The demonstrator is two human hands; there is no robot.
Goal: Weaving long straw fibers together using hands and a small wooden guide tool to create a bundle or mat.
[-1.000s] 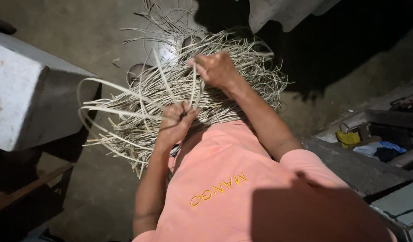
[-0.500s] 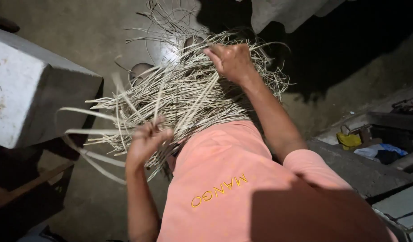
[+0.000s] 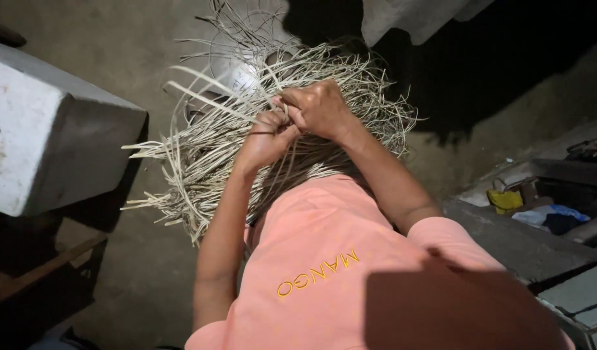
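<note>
- Floor (image 3: 117, 45): bare grey concrete, dimly lit; white block (image 3: 45, 129) at left.
- Pale strips (image 3: 201, 155): loose tangled heap on floor.
- Left hand (image 3: 269, 133), right hand (image 3: 321, 107): fingers closed on strips, hands touching.

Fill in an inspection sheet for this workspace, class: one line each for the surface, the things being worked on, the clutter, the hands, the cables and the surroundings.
Surface: bare grey concrete floor, dimly lit.
Things being worked on: a loose tangle of pale flat strips, fanned out over the floor and the person's lap.
Clutter: a yellow object and a blue cloth lie at the right.
Hands: left hand and right hand meet over the bundle, both closed on strips.
Cables: nothing seen.
Surroundings: a grey block at left above a wooden frame; stone slabs at right; pale cloth hangs at the top.
</note>
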